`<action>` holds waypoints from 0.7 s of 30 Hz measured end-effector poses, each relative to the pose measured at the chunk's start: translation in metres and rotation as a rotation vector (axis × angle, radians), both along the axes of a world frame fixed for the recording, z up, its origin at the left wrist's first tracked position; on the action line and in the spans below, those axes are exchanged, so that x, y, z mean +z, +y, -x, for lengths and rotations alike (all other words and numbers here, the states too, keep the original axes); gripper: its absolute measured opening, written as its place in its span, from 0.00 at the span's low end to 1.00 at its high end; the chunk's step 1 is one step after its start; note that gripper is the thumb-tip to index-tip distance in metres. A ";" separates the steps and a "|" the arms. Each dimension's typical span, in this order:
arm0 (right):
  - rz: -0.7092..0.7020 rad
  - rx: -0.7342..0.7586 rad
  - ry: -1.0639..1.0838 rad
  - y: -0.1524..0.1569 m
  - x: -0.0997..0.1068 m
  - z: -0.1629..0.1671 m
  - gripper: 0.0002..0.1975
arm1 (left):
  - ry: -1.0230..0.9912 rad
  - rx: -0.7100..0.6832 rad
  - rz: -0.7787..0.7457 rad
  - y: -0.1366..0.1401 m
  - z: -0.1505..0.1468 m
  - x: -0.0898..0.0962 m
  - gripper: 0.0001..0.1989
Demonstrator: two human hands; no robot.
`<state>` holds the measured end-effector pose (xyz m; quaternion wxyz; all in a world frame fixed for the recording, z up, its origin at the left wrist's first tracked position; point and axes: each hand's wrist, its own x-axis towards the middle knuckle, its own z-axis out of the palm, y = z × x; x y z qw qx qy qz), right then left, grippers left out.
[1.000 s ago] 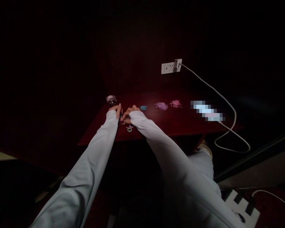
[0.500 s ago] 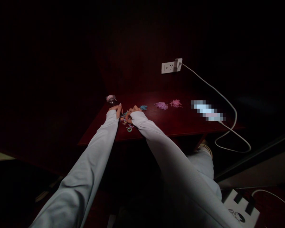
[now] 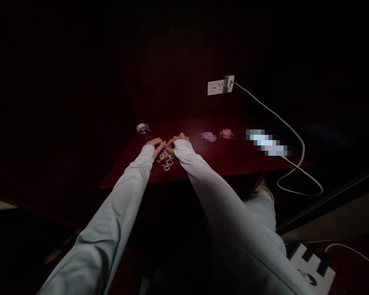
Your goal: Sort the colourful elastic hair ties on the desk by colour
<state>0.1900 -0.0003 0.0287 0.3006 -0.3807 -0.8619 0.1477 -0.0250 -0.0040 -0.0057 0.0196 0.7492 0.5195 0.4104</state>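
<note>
My left hand is over a pile of small multicoloured rings, which look like hair ties. Its thumb and fingertips come together in a pinch. Close beside it, my right hand has bent fingers drawn together, almost meeting the left fingertips above the pile. Whatever lies between the fingers is too small to make out. A green ring and a lilac ring are at the pile's near side. Behind my right hand, a blue heap is mostly hidden.
A purple heap and a pink heap of thin bands lie to the right. A clear jar with pink contents stands at the back left of the dark red table. A blurred bright device is cabled to a wall socket.
My left hand has moved right and its fingers have drawn together. My right hand has shifted slightly right, covering most of the blue heap. More rings show in front of the hands.
</note>
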 end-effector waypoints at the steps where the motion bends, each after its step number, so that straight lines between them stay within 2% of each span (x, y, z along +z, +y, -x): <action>1: 0.011 -0.009 0.007 0.001 0.000 -0.001 0.06 | 0.005 -0.005 0.010 0.001 0.001 0.000 0.24; 6: 0.078 -0.018 0.088 0.010 -0.004 -0.005 0.11 | 0.013 -0.004 0.028 0.009 0.007 0.001 0.24; 12: 0.164 -0.160 0.152 0.023 -0.018 -0.007 0.19 | -0.026 0.056 0.022 0.004 0.005 0.003 0.25; 16: 0.181 -0.104 0.176 0.023 -0.020 -0.005 0.20 | -0.027 0.017 -0.007 -0.006 -0.001 0.007 0.22; 21: 0.166 -0.045 0.155 0.013 -0.013 0.003 0.17 | -0.022 0.002 -0.010 -0.012 -0.005 0.009 0.22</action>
